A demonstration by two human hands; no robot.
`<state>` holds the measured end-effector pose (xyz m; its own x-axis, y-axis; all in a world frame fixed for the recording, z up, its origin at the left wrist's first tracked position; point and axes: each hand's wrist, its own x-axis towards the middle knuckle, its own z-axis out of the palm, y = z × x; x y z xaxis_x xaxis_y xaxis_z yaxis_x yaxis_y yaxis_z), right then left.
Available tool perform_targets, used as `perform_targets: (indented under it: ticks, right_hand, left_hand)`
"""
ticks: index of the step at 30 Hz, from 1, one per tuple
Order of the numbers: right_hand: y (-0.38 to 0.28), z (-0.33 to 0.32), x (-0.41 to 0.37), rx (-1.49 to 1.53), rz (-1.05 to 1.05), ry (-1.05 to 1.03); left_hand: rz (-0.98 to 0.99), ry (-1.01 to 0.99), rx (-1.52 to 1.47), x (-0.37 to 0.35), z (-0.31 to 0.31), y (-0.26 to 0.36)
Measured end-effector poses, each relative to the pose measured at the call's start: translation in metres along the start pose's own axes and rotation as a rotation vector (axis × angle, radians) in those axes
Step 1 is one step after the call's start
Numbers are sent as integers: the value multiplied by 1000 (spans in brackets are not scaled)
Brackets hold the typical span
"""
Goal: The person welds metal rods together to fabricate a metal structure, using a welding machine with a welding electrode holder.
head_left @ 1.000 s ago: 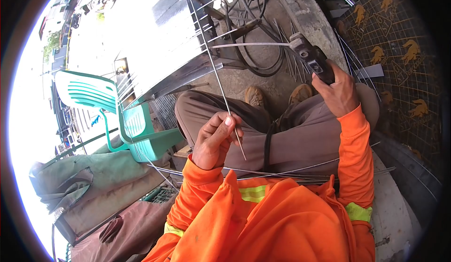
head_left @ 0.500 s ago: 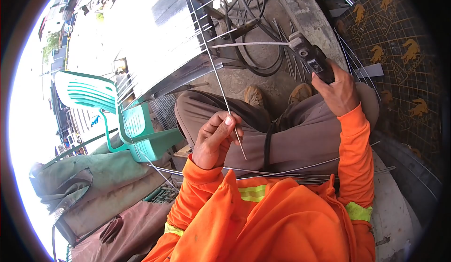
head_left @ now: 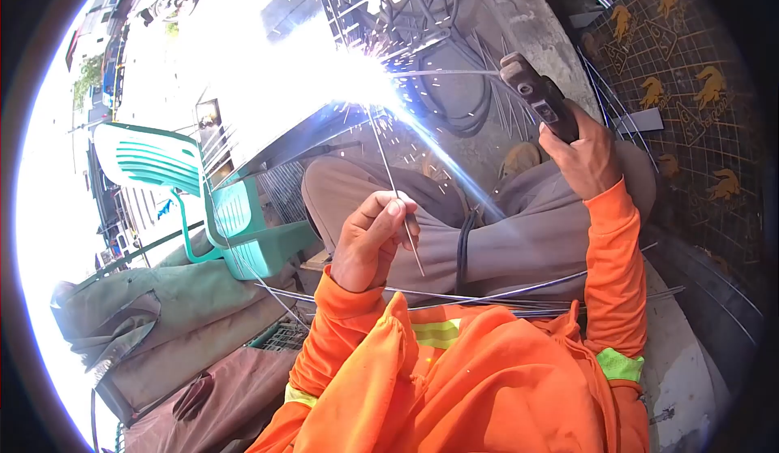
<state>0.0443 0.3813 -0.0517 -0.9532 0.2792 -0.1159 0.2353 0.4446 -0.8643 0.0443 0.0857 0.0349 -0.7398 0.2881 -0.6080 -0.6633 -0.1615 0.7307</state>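
Note:
Between the thumb and fingers of my left hand [head_left: 373,238] is a thin metal rod [head_left: 381,146], which runs up toward a glaring welding arc [head_left: 365,79]. My right hand [head_left: 586,151] is wrapped round a dark electrode holder [head_left: 538,96]. A welding electrode [head_left: 446,72] sticks out leftward from the holder's jaws, its far end lost in the glare. Sparks fly out around the arc. Where rod, electrode and metal frame meet cannot be made out in the brightness.
Cables [head_left: 466,104] lie on the concrete floor beyond my knees. A green plastic chair [head_left: 235,209] stands to the left. Loose rods [head_left: 503,297] rest across my lap. At right is a dark printed board [head_left: 690,71]; a grey-green cloth [head_left: 178,299] lies at lower left.
A bright arc with flying sparks has appeared at the electrode's tip, hiding the rod's upper part and the frame corner. Both hands have stayed almost in place.

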Motion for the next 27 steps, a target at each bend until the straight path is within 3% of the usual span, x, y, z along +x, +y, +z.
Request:
perform_targets:
  ticks: [8, 21, 23, 27]
  right_hand:
    - [0, -4, 1, 144, 67, 3]
    - [2, -2, 0, 86, 17, 10]
    - [10, 0, 0, -13, -84, 5]
    - [3, 0, 0, 48, -41, 19]
  left_hand:
    - [2, 7, -15, 2, 0, -3]
    - [-1, -13, -18, 1, 2, -2]
    - [-6, 14, -22, 1, 3, -2]
    - [-2, 4, -19, 1, 2, -2]
